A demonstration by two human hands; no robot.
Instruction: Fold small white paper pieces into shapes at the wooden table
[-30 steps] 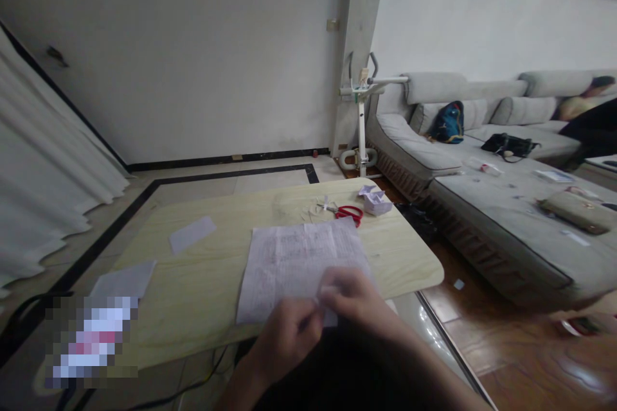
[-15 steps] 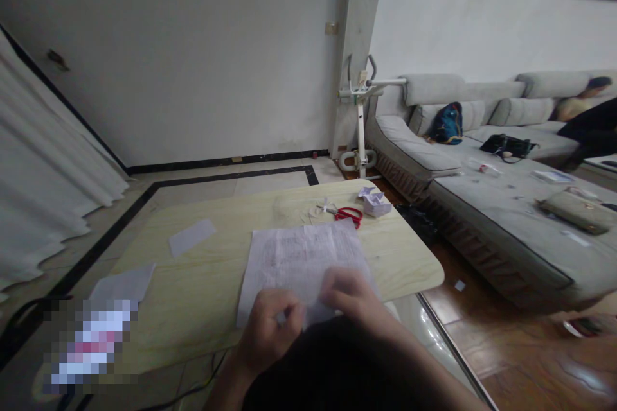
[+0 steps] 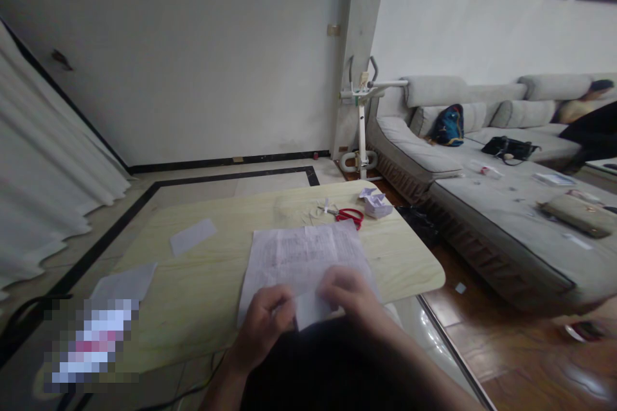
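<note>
A large printed sheet of paper [image 3: 299, 253] with creases lies on the pale wooden table, its near part behind my hands. Between my hands is a small piece of white paper [image 3: 311, 310] at the table's near edge. My left hand [image 3: 267, 321] pinches its left side between thumb and curled fingers. On the other side, my right hand [image 3: 349, 292] is curled at the paper's right edge, somewhat blurred. Beyond the sheet rest red-handled scissors [image 3: 351, 215], with thin pale strips [image 3: 313, 215] beside them.
Crumpled paper [image 3: 377, 205] sits at the table's [image 3: 193, 295] far right corner. A white slip [image 3: 193, 237] and another sheet [image 3: 124, 282] lie to the left, near a pixelated patch. A grey sofa [image 3: 501, 231] with bags and a seated person stands at the right.
My hands have moved slightly apart, the left one shifting left. More of the small white paper shows between them. The sheet and scissors stay put.
</note>
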